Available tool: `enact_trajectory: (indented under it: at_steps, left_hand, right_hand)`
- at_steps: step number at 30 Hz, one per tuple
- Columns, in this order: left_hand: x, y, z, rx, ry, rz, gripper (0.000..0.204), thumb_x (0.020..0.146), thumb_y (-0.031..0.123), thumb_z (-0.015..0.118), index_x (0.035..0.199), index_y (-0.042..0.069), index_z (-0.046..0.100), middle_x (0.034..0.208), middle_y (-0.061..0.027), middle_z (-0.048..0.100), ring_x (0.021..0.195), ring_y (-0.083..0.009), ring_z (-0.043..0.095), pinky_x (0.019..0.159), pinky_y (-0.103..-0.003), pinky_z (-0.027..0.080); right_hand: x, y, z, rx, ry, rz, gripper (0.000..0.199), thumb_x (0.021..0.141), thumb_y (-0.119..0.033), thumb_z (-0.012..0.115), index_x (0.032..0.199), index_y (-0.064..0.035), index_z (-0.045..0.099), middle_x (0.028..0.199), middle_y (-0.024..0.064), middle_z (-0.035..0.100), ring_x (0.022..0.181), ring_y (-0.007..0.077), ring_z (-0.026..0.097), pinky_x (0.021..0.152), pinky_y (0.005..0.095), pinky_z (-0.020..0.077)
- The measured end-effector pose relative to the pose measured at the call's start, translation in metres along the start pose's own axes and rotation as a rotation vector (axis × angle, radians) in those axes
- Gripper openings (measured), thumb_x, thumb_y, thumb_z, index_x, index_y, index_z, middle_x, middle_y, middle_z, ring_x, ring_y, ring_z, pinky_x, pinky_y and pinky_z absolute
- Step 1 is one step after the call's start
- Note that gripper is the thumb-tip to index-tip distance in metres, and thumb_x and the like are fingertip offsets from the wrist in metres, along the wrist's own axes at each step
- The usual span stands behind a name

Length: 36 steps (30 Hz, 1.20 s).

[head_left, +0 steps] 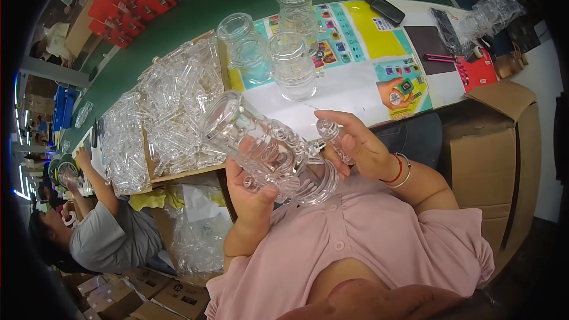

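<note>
My left hand (253, 197) is closed around a large clear, ribbed jar-like vessel (269, 153). The vessel tilts, its wide open rim pointing up and to the left, and its lower end lies near my chest. In my right hand (370, 153) is a small clear cylindrical piece (329, 130), gripped between thumb and fingers close to the vessel's side. A small metallic bit shows between the two, too small to make out. On the table stand three similar clear vessels, a left one (240, 41), a far one (295, 9) and a near one (292, 68).
Left of the vessels, cardboard trays hold many loose clear parts (181, 92). Printed sheets (349, 98) cover the table, with a black device (386, 9) and pink pen (438, 58). Red racks (142, 6) stand behind. A co-worker (115, 231) sits left; an open carton (483, 166) stands right.
</note>
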<state>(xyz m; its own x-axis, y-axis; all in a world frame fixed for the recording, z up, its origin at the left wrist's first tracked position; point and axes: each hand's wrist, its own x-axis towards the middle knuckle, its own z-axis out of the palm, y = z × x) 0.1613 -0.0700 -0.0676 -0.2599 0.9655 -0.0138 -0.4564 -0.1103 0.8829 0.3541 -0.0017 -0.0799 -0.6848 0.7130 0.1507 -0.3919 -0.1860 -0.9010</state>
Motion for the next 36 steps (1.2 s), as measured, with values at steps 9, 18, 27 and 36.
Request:
enact_trajectory:
  at_steps: [9,18,27,36]
  left_hand:
    - [0.002,0.0,0.013,-0.005,-0.026,-0.02,0.091,0.057,0.027,0.082,0.126,-0.003,0.031,0.115,-0.0153,0.049,0.106,-0.0244,0.051,0.091,-0.037,0.041]
    - [0.0,0.0,0.011,0.073,-0.031,-0.024,0.093,0.053,0.031,0.084,0.123,-0.001,0.031,0.117,-0.0148,0.048,0.106,-0.0251,0.05,0.091,-0.037,0.041]
    - [0.0,0.007,0.005,0.011,-0.069,-0.07,0.089,0.057,0.024,0.082,0.125,0.0,0.03,0.118,-0.0142,0.047,0.107,-0.0239,0.05,0.091,-0.036,0.041]
    - [0.01,-0.009,-0.012,0.109,-0.057,0.007,0.082,0.064,0.02,0.077,0.126,-0.001,0.027,0.121,-0.0147,0.044,0.104,-0.0221,0.05,0.089,-0.032,0.041]
  right_hand:
    - [-0.009,0.004,-0.011,-0.142,-0.008,-0.077,0.053,0.092,-0.037,0.034,0.13,-0.0016,0.023,0.062,0.0027,0.043,0.049,0.0076,0.039,0.047,0.0211,0.0357]
    - [-0.008,0.013,-0.022,-0.764,0.055,-0.487,0.044,0.089,-0.018,0.046,0.124,0.004,0.033,0.069,0.009,0.053,0.05,0.0185,0.048,0.049,0.0266,0.04]
    - [-0.006,0.022,-0.013,-0.5,-0.015,-0.331,0.046,0.091,-0.023,0.041,0.126,0.0035,0.026,0.066,0.0054,0.052,0.053,0.0127,0.048,0.05,0.0251,0.0375]
    - [0.0,0.011,-0.027,-0.402,0.281,-0.249,0.052,0.092,-0.037,0.033,0.126,0.0004,0.023,0.062,0.0096,0.049,0.052,0.0135,0.047,0.05,0.0236,0.0389]
